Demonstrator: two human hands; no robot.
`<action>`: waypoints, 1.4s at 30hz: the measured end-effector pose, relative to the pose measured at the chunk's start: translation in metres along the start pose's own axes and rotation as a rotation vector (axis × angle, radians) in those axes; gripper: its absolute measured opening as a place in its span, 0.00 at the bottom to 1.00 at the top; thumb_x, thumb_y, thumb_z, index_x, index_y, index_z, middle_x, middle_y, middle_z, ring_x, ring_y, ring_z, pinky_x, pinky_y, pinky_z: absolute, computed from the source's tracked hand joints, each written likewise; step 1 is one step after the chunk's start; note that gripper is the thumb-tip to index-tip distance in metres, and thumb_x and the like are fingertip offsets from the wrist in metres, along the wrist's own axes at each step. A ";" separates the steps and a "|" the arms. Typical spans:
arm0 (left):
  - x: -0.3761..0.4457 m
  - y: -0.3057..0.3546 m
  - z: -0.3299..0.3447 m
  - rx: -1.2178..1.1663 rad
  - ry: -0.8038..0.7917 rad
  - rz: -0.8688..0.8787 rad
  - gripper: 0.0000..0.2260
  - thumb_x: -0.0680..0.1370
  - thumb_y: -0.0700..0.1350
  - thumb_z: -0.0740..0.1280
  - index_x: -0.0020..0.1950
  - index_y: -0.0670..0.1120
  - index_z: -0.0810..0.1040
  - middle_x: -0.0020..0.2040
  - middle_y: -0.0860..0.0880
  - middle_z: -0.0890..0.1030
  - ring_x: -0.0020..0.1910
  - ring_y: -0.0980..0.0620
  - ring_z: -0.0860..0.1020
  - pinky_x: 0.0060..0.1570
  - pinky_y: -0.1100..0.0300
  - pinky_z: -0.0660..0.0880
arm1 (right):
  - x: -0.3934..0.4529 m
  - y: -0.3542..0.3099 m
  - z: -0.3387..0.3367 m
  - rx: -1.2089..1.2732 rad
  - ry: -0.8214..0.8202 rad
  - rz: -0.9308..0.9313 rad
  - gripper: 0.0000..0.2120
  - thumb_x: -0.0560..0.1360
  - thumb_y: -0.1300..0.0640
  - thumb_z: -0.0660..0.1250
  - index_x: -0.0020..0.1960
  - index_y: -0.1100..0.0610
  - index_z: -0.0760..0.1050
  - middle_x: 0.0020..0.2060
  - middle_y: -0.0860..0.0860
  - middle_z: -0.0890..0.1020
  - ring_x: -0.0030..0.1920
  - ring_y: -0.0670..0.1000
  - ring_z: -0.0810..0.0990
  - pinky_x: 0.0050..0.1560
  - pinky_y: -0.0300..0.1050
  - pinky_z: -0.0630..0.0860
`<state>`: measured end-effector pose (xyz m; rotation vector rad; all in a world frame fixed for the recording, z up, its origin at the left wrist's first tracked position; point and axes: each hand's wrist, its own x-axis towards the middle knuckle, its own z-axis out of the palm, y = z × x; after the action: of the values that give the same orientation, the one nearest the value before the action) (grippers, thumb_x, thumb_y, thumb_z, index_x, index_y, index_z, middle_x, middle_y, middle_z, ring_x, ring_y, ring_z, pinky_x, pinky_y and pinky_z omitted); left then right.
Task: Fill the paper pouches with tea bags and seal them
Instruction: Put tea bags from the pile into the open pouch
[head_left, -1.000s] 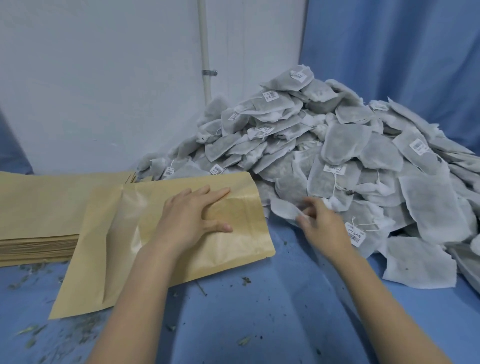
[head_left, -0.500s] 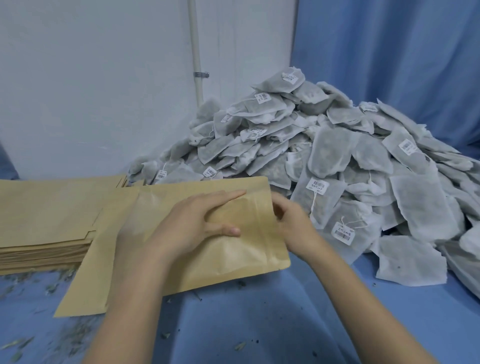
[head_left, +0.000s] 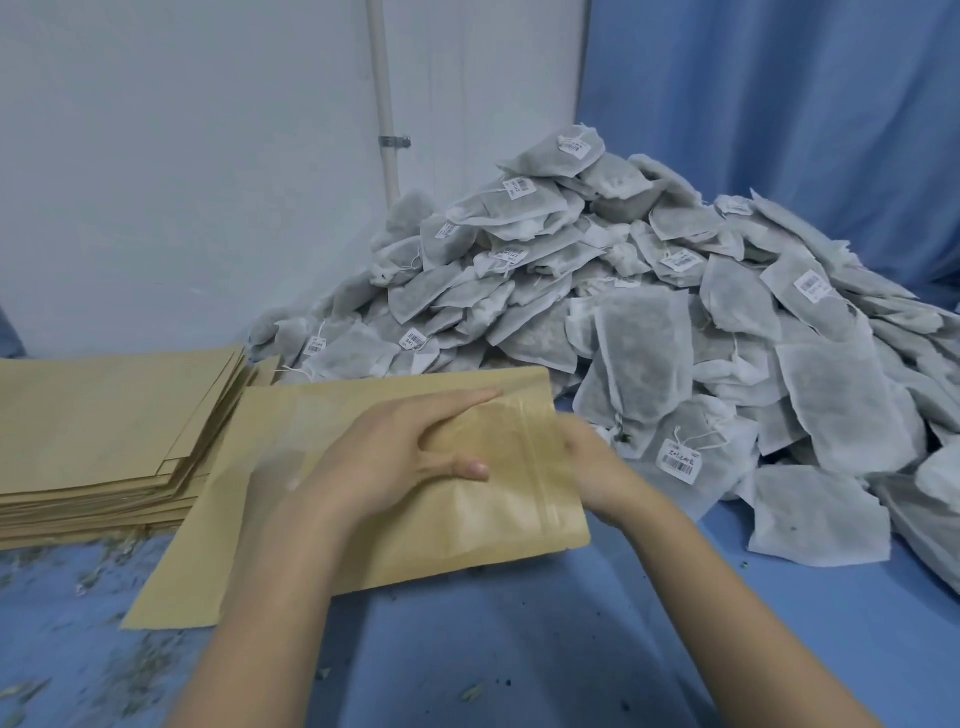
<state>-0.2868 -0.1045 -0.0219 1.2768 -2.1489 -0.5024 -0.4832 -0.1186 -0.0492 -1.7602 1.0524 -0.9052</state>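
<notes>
A brown paper pouch (head_left: 483, 499) is lying flat on the blue table (head_left: 545, 649), its zip-strip end pointing right toward the tea bags. The left hand (head_left: 395, 457) is resting palm down on top of the pouch, fingers stretched out and pressing flat, thumb lying along the paper; it is gripping nothing, only pinning the pouch down. The right hand (head_left: 597, 467) is sitting at the pouch's right edge by the zip strip, its fingers going out of sight at the mouth. Whether they are inside the opening or behind the paper, and whether they are closing on a tea bag, cannot be told; the hand is blurred.

A big heap of grey-white tea bags (head_left: 649, 322) is filling the right half of the table, reaching up against the white wall (head_left: 182, 156) and the blue curtain (head_left: 779, 104). Many are carrying small barcoded tags on strings, and the nearest ones are lying just beside the right hand.

To the left, a stack of flat pouches (head_left: 104, 431) is sitting on the table, its right edge touching the pouch being worked. Loose bits of dried leaf (head_left: 104, 582) are scattering over the table in front of the stack
</notes>
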 end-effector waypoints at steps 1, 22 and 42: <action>0.000 -0.001 -0.001 0.015 0.038 -0.004 0.29 0.66 0.54 0.75 0.62 0.73 0.68 0.60 0.70 0.73 0.61 0.67 0.70 0.60 0.71 0.64 | 0.001 0.003 -0.002 -0.010 0.166 -0.079 0.11 0.70 0.61 0.70 0.44 0.45 0.78 0.35 0.42 0.82 0.37 0.37 0.79 0.38 0.30 0.73; -0.001 0.000 -0.001 0.021 0.205 -0.010 0.29 0.64 0.59 0.70 0.64 0.69 0.69 0.57 0.66 0.76 0.59 0.58 0.71 0.55 0.77 0.60 | -0.024 0.012 -0.091 -0.004 0.730 -0.141 0.21 0.75 0.64 0.66 0.54 0.37 0.76 0.46 0.45 0.81 0.43 0.45 0.77 0.47 0.45 0.77; 0.003 0.015 0.015 0.022 0.102 0.110 0.27 0.66 0.51 0.76 0.63 0.65 0.73 0.58 0.69 0.75 0.59 0.66 0.72 0.59 0.75 0.62 | -0.009 -0.011 -0.015 -0.123 -0.147 0.128 0.12 0.75 0.67 0.63 0.49 0.50 0.74 0.46 0.45 0.75 0.45 0.41 0.76 0.38 0.27 0.72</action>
<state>-0.3075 -0.1002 -0.0232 1.1625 -2.1309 -0.3612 -0.4967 -0.1117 -0.0355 -1.8077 1.1302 -0.6341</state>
